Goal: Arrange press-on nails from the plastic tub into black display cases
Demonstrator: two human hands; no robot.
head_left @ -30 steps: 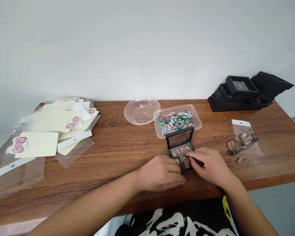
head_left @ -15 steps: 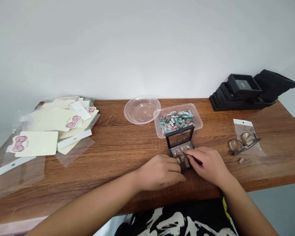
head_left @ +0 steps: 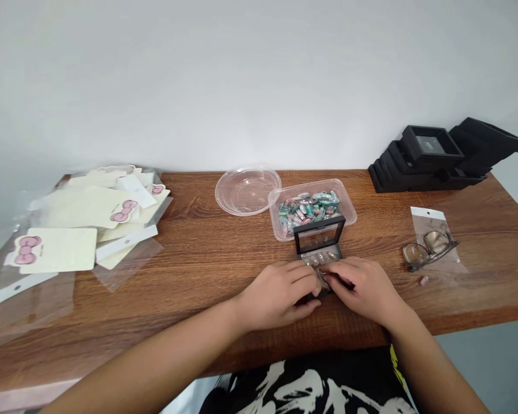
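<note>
Wood-grain counter [head_left: 198,241], bow-printed cards [head_left: 67,250] and clear bags [head_left: 32,316], round clear container [head_left: 247,190], rectangular tub [head_left: 347,213], open black case [head_left: 320,225], glasses [head_left: 434,257] over a bag [head_left: 425,223], stacked black boxes [head_left: 427,164]

Soft, even light covers the wall [head_left: 259,86] behind the surface [head_left: 207,247]; shadow dims the surface's near edge, fine details blurring slightly.

Left forearm [head_left: 155,363] and right forearm [head_left: 435,363] are bare, as are the left hand [head_left: 278,294] and right hand [head_left: 366,288]. The black garment [head_left: 349,363] carries a bold white print [head_left: 309,382] of ragged, brushstroke-like shapes, some thick and curved, others streaky; toward its right edge runs a narrow, jagged yellow patch [head_left: 396,365].
</note>
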